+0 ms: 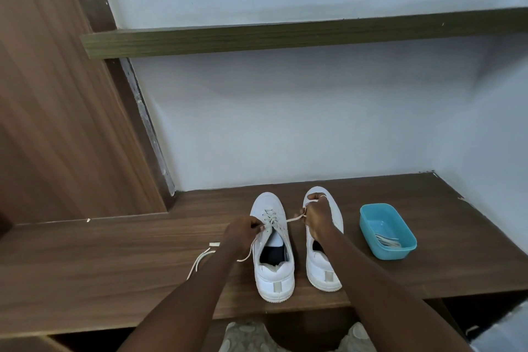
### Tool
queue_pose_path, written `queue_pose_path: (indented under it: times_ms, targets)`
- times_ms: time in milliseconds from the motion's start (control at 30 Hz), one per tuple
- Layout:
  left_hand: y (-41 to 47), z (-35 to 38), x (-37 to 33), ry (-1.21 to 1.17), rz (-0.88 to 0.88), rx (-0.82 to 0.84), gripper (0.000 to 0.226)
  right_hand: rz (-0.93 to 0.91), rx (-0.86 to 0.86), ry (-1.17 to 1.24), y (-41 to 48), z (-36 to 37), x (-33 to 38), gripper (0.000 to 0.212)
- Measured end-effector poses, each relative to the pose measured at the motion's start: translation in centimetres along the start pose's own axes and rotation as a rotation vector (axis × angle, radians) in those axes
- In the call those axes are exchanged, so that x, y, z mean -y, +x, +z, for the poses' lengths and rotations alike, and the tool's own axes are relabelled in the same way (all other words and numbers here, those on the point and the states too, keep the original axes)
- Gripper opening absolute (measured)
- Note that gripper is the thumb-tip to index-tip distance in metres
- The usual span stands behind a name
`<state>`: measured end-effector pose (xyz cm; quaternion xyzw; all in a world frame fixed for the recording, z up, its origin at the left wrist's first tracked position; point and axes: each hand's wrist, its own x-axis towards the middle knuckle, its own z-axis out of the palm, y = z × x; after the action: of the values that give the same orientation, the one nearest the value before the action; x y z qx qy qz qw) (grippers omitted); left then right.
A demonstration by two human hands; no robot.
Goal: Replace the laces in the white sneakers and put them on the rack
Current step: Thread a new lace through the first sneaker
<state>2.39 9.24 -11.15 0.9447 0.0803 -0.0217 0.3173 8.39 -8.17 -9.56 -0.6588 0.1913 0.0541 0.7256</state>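
place: home storage alcove | evidence: built-in wooden shelf on painted wall, wood-laminate bench, wardrobe-like side panel

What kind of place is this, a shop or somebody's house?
Probably a closet or shoe nook in a home: a built-in wooden ledge, another shelf above it on a plain wall, and just one pair of white sneakers beside a blue tub.

Blue plastic tub, white wall, wooden panel
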Motion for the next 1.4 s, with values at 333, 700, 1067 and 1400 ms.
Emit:
queue_pose_path:
  times_ms: [333, 700, 1067, 1400]
  targets:
    - [0.0, -0.8, 0.9, 0.062, -0.050, -0.068, 0.023, -0.146, -0.130, -0.077, 1.8, -3.3, 3.2, 0.022]
    - [0.2, -1.0, 1.3, -0.004, -0.034, -0.093, 0.022, -0.215, -0.475, -0.228, 0.1, -7.3, 4.4, 0.027]
    - [0.3, -0.9, 0.9, 0.023, 0.001, -0.096, 0.023, -0.430, 0.224, -1.010, -2.2, 0.1, 0.4, 0.011]
    - [0.9, -1.2, 1.6, 0.006, 0.026, -0.082, 0.019, -0.400, 0.181, -1.148, -2.0, 1.2, -0.7, 0.018]
